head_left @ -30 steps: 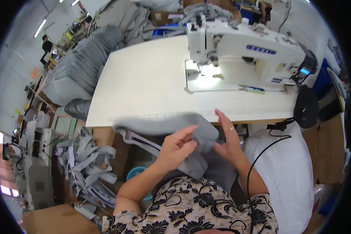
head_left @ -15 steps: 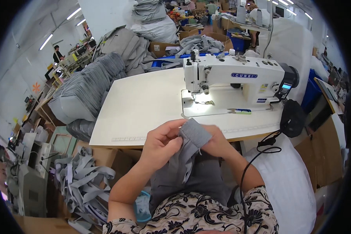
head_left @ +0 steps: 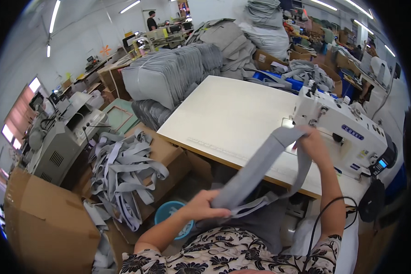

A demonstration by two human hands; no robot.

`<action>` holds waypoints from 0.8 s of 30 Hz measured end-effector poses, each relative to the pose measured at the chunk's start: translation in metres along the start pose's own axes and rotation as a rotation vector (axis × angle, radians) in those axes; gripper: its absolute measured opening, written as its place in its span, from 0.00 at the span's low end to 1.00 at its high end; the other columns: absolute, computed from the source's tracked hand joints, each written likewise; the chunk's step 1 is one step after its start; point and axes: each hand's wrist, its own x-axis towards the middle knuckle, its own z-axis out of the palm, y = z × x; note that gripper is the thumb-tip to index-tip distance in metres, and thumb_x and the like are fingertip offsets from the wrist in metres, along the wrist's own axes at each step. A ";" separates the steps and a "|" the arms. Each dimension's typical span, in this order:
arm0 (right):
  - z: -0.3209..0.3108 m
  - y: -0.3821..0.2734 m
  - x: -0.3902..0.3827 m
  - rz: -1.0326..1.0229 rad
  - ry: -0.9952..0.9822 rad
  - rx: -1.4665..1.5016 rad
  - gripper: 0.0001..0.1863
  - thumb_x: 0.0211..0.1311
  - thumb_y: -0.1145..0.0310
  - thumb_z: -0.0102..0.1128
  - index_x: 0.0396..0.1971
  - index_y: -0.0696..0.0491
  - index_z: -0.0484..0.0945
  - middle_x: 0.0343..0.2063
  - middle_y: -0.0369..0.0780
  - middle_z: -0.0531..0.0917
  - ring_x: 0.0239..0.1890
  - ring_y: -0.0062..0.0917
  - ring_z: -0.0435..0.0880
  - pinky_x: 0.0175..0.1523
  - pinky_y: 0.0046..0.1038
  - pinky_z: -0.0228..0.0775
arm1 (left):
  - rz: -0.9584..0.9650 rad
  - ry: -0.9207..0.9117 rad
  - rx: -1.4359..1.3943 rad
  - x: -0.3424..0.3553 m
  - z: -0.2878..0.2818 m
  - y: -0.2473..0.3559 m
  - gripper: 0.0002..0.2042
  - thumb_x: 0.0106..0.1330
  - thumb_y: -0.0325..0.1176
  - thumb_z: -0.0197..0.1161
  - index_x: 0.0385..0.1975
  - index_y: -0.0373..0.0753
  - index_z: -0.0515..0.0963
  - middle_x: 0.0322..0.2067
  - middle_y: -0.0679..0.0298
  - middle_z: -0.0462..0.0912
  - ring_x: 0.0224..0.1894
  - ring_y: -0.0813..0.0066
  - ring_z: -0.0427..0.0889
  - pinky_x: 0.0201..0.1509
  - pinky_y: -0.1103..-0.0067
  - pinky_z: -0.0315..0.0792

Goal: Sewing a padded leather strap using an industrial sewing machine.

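Note:
A long grey fabric strip point(head_left: 255, 169) is stretched between my two hands, slanting from lower left to upper right. My left hand point(head_left: 204, 206) is closed around its lower end, above my lap. Over the table's front part, my right hand point(head_left: 311, 142) grips the upper end, close to the sewing machine's needle area. From there a second length of the strip hangs down in a loop toward my lap. The white sewing machine point(head_left: 347, 130) stands at the right of the white table point(head_left: 228, 114), its lamp lit.
Left of the table, a cardboard box point(head_left: 169, 160) bears a heap of grey strips point(head_left: 123, 169). A blue bin point(head_left: 171, 214) with small pale pieces stands beside my left forearm. Stacked grey panels point(head_left: 169, 73) line the table's far left. A black cable point(head_left: 322, 219) crosses by my right arm.
My hands have moved apart, pulling the bunched grey fabric out into a long strip. The right hand went up and right, the left down. The view has turned left.

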 end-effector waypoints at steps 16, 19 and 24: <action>0.125 0.058 -0.080 0.506 -0.074 1.302 0.18 0.69 0.61 0.54 0.48 0.62 0.75 0.31 0.44 0.84 0.30 0.28 0.86 0.38 0.28 0.80 | 0.481 0.057 0.894 0.348 -0.017 -0.003 0.15 0.64 0.43 0.60 0.40 0.38 0.83 0.41 0.54 0.84 0.44 0.57 0.83 0.50 0.67 0.75; 0.136 0.053 -0.100 0.584 -0.051 1.353 0.19 0.70 0.61 0.52 0.49 0.63 0.74 0.30 0.44 0.84 0.29 0.29 0.86 0.37 0.28 0.79 | 0.504 -0.085 0.759 0.287 0.010 -0.032 0.12 0.66 0.38 0.59 0.41 0.38 0.82 0.42 0.55 0.84 0.48 0.58 0.82 0.52 0.70 0.75; 0.147 0.047 -0.124 0.691 -0.097 1.415 0.19 0.70 0.62 0.52 0.50 0.63 0.73 0.31 0.46 0.84 0.30 0.31 0.86 0.37 0.29 0.79 | 0.616 -0.115 0.793 0.266 0.032 -0.034 0.11 0.66 0.33 0.60 0.44 0.37 0.82 0.48 0.57 0.82 0.58 0.63 0.77 0.58 0.73 0.72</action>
